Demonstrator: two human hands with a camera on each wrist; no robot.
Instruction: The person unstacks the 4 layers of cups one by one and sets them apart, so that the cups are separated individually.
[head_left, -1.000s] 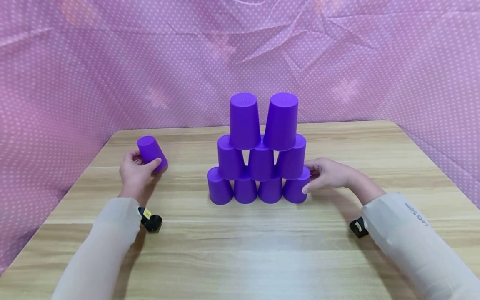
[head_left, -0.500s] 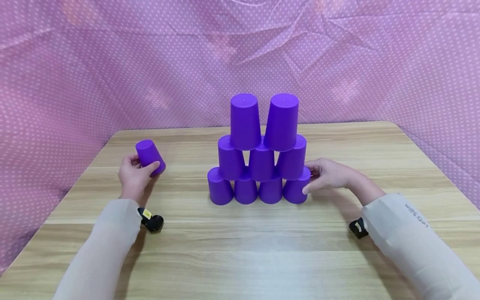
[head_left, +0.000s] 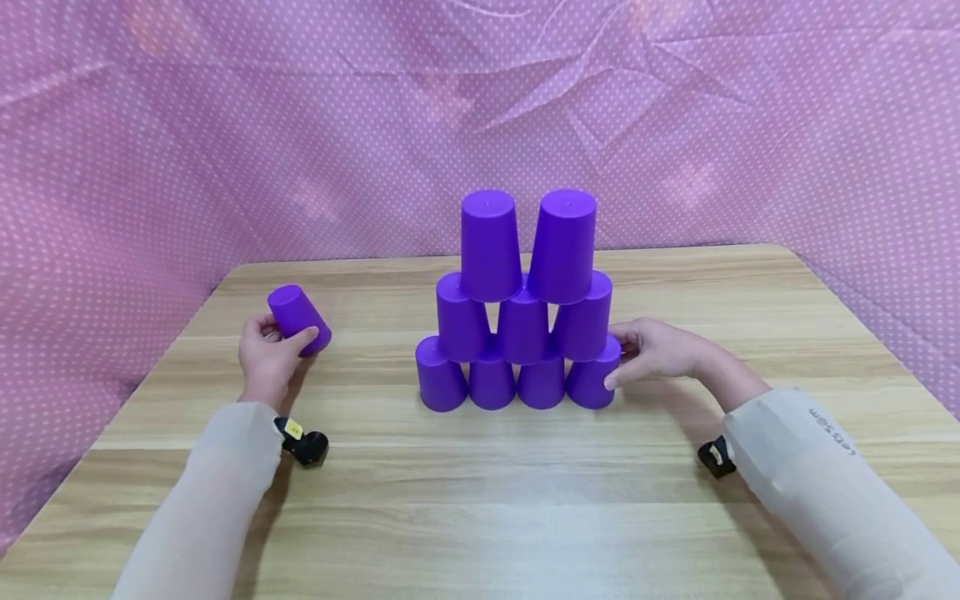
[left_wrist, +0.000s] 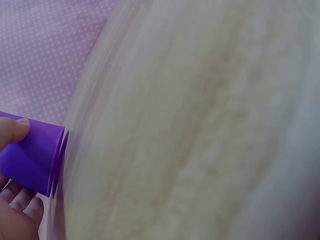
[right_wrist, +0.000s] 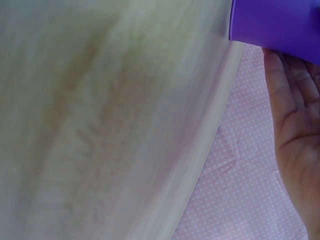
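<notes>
On the left side of the table, my left hand [head_left: 267, 357] grips a purple plastic cup [head_left: 292, 308], thumb in front and fingers behind. That cup is upside down and leans to the left; in the left wrist view the cup [left_wrist: 32, 155] has its rim close to the tabletop. A pyramid of upside-down purple cups stands at the centre: several at the bottom, three in the middle row, two on top [head_left: 490, 246] side by side. My right hand [head_left: 663, 348] holds the rightmost bottom cup [head_left: 587, 385], thumb in front, other fingers partly hidden behind it.
The wooden table [head_left: 480, 517] fills the lower view. Behind and beside it hangs a pink polka-dot cloth [head_left: 375, 125]. Small black wrist devices sit below the left cuff [head_left: 232, 425] and the right cuff [head_left: 757, 425].
My left hand has come slightly nearer and to the left with its cup. The right hand and the pyramid have stayed in place.
</notes>
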